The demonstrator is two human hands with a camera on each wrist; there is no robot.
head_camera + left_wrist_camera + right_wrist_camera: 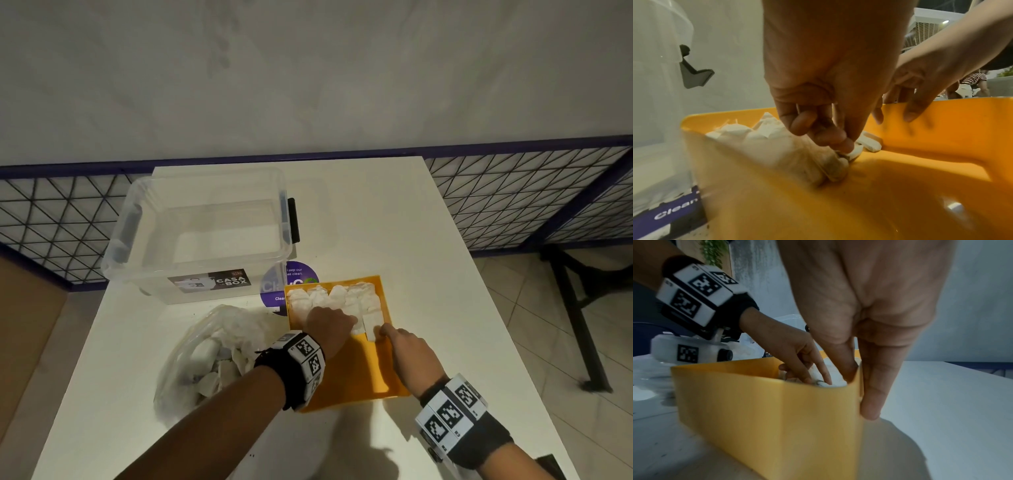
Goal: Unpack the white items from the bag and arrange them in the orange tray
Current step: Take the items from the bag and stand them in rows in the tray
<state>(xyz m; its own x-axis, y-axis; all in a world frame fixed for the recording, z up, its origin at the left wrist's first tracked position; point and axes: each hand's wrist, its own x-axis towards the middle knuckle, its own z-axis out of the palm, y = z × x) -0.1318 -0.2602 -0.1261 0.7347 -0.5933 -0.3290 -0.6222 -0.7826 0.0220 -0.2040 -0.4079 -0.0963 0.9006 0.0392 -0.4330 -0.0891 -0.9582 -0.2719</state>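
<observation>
Plainly the step in hand is placing and squaring up a white item inside the shallow orange plastic tray (356,373), which lies on the white table (428,240) just right of the crumpled clear plastic bag (212,346). A row of wrapped white packets (334,296) already fills the tray's far end, and a second row looks to be starting in front of it. The left hand (329,323) reaches into the tray from the bag side, palm down, its curled fingers (840,142) pinching a small white packet (856,151) against the tray floor beside another flat white piece (371,329). The right hand (407,346) straddles the tray's right wall (818,402): the thumb goes inside and the straight fingers (873,394) lie down the outside, so it grips the wall and steadies the tray. My judgement is that the task is well short of done, since the bag still holds many white items (209,370). The next move probably calls for letting go of the packet once it sits flush with its neighbours, then sending the left hand back to the bag's mouth while the right keeps the light tray from sliding.
</observation>
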